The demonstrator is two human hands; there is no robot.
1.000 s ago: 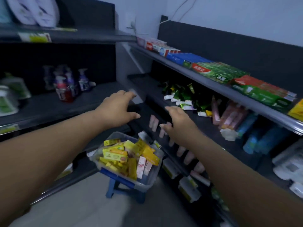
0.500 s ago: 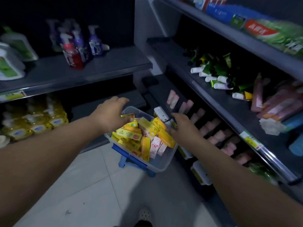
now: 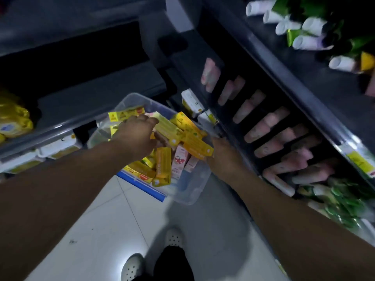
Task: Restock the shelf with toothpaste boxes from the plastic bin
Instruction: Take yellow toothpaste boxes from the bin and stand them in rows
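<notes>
While the plastic bin (image 3: 190, 189) brims with toothpaste boxes (image 3: 162, 169), left hand (image 3: 136, 136) and right hand (image 3: 223, 157) reach in, grasps indiscernible; shelving apparently pending.

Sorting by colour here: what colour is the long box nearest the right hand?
Yellow. The long box beside the right hand shows best in the head view.

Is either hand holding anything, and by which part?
Cannot tell: left hand is among the bin's boxes; right hand is at a yellow box's end.
</notes>
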